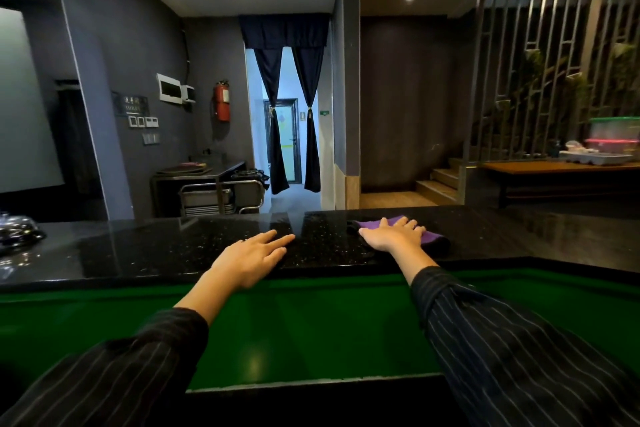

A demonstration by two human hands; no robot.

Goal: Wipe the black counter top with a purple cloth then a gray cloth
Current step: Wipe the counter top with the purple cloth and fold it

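This looks like a restaurant or bar service area. A long glossy black speckled stone desk [156, 246] fronts a dim grey-walled room with a stainless steel catering trolley [221, 198], a red wall-mounted fire extinguisher [222, 102], tied dark blue doorway curtains [277, 135] and a slatted metal partition screen [540, 62].

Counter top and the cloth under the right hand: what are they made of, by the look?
Counter top: likely polished granite or similar stone; black, glossy, shows reflections, pale flecks throughout. Cloth: purple, matte, soft-looking, folded thick under the right hand; probably microfibre, though the weave is too small to tell.
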